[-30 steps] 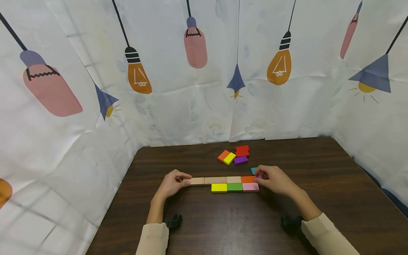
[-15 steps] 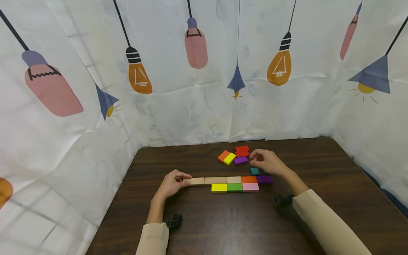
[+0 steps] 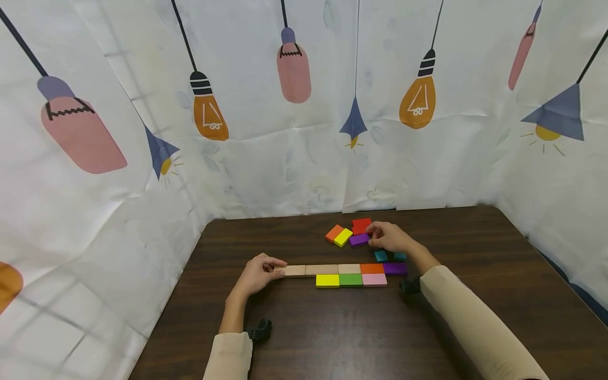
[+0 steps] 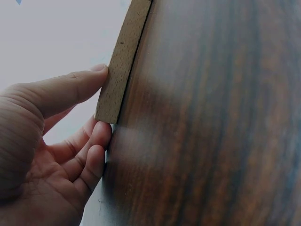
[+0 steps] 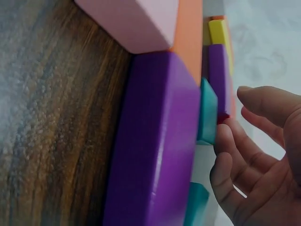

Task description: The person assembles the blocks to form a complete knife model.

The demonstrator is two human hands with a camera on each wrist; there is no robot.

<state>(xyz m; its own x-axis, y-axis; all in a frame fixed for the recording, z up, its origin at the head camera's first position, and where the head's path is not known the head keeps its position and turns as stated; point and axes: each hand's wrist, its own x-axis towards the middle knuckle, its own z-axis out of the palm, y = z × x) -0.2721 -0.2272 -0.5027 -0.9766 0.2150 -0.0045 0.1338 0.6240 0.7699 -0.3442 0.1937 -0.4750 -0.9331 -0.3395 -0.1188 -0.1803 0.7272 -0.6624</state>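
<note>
At the left end of a row of blocks, my left hand [image 3: 256, 273] pinches a plain wooden block [image 4: 123, 66] between thumb and fingers. Plain wooden pieces continue the row, then an orange block [image 3: 372, 268] and a purple block [image 3: 395, 268]. Yellow [image 3: 328, 281], green [image 3: 350, 280] and pink blocks [image 3: 374, 279] lie along its near side. Farther back, my right hand [image 3: 390, 236] is beside a loose purple block [image 5: 218, 77] and red blocks [image 3: 362, 224]. In the right wrist view, its thumb and fingers stand apart, with nothing held between them.
Two teal blocks [image 3: 381, 256] lie just behind the purple end of the row. A loose orange block [image 3: 334, 233] and yellow block [image 3: 343, 237] touch at the back of the dark wooden table [image 3: 332, 338]. Patterned cloth [image 3: 294, 158] hangs behind the table.
The right hand has left the purple block at the row's right end and moved back to the loose blocks, uncovering the teal ones. The left hand stays at the wooden block.
</note>
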